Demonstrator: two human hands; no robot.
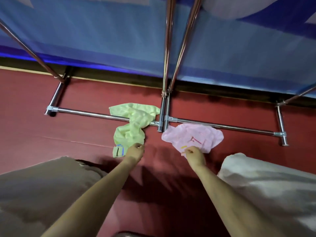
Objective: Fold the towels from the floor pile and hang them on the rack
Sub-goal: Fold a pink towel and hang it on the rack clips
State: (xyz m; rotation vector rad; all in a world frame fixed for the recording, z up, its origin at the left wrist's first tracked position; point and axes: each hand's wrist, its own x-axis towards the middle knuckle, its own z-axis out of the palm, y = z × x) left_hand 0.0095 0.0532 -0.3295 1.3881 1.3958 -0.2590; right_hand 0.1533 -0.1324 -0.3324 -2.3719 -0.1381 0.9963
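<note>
Floor [34,134]: dark red, smooth — both towels lie on it, crumpled, none folded.
Green towel [131,127]: pale green, bunched; its far half is draped over the rack's low crossbar, its near end shows short blue, yellow and black stripes beside the left hand.
Pink towel [195,136]: pale pink, crumpled, just in front of the crossbar and right of the centre posts; red and yellow marks on its near part.
Left hand [135,150]: at the near edge of the green towel, fingers curled, pinching the cloth.
Right hand [192,152]: on the near edge of the pink towel, fingers curled, pinching a fold of it.
Rack [164,117]: chrome tube frame; base bar runs across the floor, paired uprights rise at centre, feet at both ends. No towel hangs on it.
Backdrop [102,31]: blue sheet behind the rack.
Containers: none visible.
Edges of view: brown fabric [42,185] at lower left, white fabric [273,185] at lower right — what they are, cannot tell.
</note>
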